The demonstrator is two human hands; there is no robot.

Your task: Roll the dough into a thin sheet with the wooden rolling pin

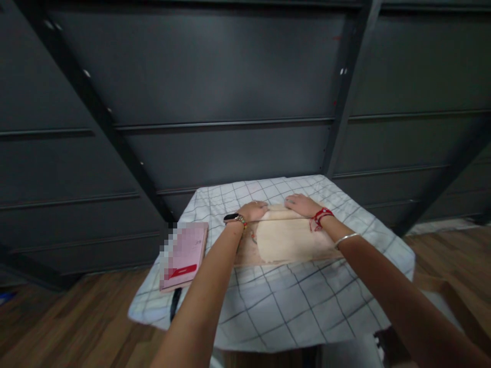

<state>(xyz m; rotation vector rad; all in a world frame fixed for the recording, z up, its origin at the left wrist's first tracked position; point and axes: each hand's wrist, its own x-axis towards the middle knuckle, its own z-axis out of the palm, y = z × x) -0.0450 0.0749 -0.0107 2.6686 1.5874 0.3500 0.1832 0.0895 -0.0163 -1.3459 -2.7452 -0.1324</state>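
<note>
A flat sheet of pale dough (286,240) lies on a wooden board (245,253) on a small table. A pale rolling pin (280,212) rests across the far end of the dough. My left hand (253,210) presses on its left end, fingers lying flat. My right hand (302,204) lies flat on its right end. A black watch is on my left wrist, and red threads and a silver bangle are on my right.
A white checked cloth (276,306) covers the table. A pink book (184,255) lies at the table's left edge. Behind stands a dark panelled wall with slanted metal beams (345,92). Wood flooring (76,327) surrounds the table.
</note>
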